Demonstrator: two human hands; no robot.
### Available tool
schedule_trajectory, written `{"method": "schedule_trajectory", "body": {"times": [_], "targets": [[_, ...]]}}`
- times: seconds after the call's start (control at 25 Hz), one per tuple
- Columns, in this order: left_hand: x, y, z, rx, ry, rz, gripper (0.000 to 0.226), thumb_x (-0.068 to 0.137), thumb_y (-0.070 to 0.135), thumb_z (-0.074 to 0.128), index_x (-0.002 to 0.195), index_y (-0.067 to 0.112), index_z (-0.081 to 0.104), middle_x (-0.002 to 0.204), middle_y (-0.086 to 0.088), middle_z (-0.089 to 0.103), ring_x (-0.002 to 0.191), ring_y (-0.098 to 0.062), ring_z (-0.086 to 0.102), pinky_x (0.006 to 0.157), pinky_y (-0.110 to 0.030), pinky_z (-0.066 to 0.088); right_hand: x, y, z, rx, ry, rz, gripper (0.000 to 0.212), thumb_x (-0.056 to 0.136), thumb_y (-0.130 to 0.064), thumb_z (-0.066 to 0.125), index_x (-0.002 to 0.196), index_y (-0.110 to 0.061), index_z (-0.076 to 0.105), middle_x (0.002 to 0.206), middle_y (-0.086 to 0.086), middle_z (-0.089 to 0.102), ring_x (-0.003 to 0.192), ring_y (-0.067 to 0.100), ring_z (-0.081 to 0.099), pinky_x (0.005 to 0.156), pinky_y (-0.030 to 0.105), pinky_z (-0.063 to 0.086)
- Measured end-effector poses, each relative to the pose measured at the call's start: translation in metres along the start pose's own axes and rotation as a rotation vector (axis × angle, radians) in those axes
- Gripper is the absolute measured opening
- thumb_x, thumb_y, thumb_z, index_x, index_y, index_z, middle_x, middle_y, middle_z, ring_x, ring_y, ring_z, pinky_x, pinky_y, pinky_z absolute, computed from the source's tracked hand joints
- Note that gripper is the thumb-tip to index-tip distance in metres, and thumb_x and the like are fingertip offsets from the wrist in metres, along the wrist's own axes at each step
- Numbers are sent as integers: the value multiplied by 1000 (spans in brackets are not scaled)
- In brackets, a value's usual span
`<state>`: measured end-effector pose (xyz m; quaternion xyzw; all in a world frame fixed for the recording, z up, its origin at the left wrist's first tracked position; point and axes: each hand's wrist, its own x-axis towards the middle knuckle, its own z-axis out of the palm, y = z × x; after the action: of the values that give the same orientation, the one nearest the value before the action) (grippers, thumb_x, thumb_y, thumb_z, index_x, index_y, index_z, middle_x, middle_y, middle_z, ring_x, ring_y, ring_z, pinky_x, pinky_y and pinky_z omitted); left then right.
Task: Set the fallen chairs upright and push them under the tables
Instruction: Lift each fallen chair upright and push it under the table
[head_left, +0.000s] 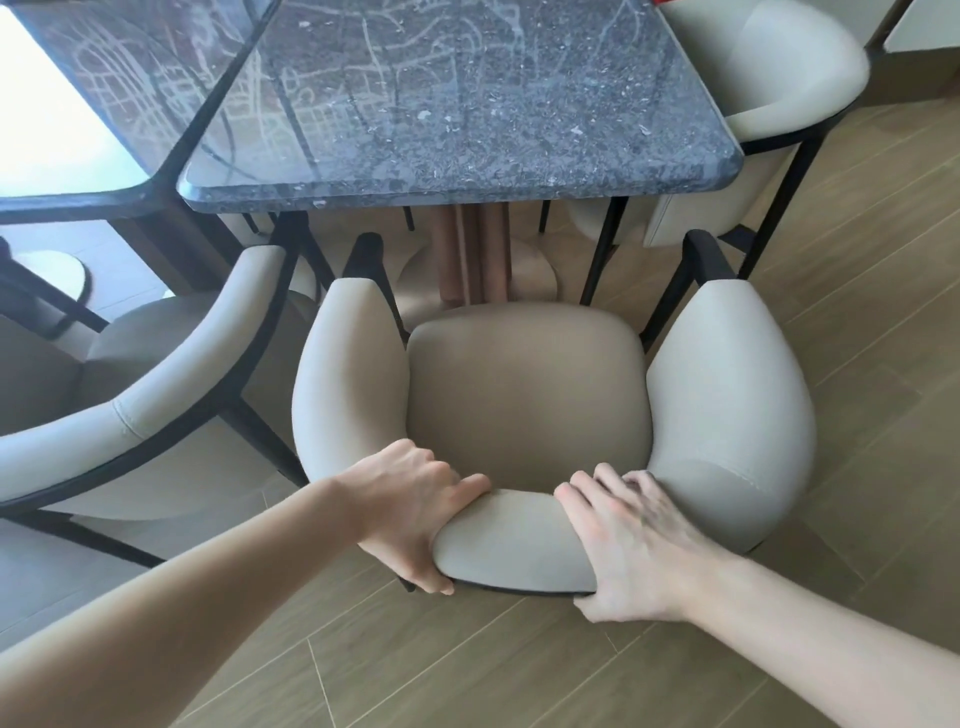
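At the upper left of the frame a dark glossy desk with a rounded corner (78, 200) shows only its near edge, its top washed out by glare. Below it, at the left edge, stands a cream upholstered armchair with a black frame (156, 410), upright, its curved back nearest the camera and its seat partly under that desk.

Just right of it, upper centre, sits the grey speckled stone desk with rounded corners (467, 130) on a brown pedestal base (475, 260). No brand, label or writing can be read on anything in view.

In the middle of the frame is the cream curved-back armchair with a beige seat cushion (530, 395), upright on the light wood-plank floor (857, 260). Its open front faces the stone desk and its two arm ends point toward the top of the frame; the seat lies short of the desk edge. The left hand (410, 514) grips the backrest, fingers curled over the top and thumb beneath. The right hand (628, 540) grips the same backrest just beside it, fingers wrapped over the inner face.

At the upper right a third cream armchair (769, 78) stands by the stone desk's far corner; a fourth may sit behind the pedestal, though the view there is too cluttered to say. Counted surely: three chairs, two desks, two hands.
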<state>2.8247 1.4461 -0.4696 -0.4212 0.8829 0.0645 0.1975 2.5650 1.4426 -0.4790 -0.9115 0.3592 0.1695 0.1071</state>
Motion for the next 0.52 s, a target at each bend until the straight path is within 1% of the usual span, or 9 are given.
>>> {"method": "schedule_trajectory", "body": {"times": [0.08,0.2,0.36,0.52], "targets": [[-5,8,8,8,-35,20,91,56,80,62,124,23,44,89,2,69,75,-29,68,62,-33,51,-3,-7,8,-2,-18,-24,67,61,-55,64,114,-20,46,111,-3,47,105,24,45,87,44,40],[-3,11,9,-18,-32,5,89,56,79,61,122,21,46,87,0,69,74,-30,68,65,-36,55,-3,-3,9,-22,-14,-44,65,61,-56,63,113,-21,45,110,-4,45,104,24,44,85,43,41],[4,17,9,-31,16,-16,84,56,79,62,116,22,47,85,0,68,73,-30,67,65,-36,55,-4,9,6,-63,-70,-52,69,62,-60,63,116,-22,44,109,-6,44,104,21,43,85,42,44],[25,26,1,-79,55,-27,80,57,80,64,109,22,48,87,1,67,75,-29,67,64,-34,54,-7,31,-6,-124,-87,-14,76,63,-62,65,124,-24,40,113,-6,44,108,19,44,88,41,45]]}}
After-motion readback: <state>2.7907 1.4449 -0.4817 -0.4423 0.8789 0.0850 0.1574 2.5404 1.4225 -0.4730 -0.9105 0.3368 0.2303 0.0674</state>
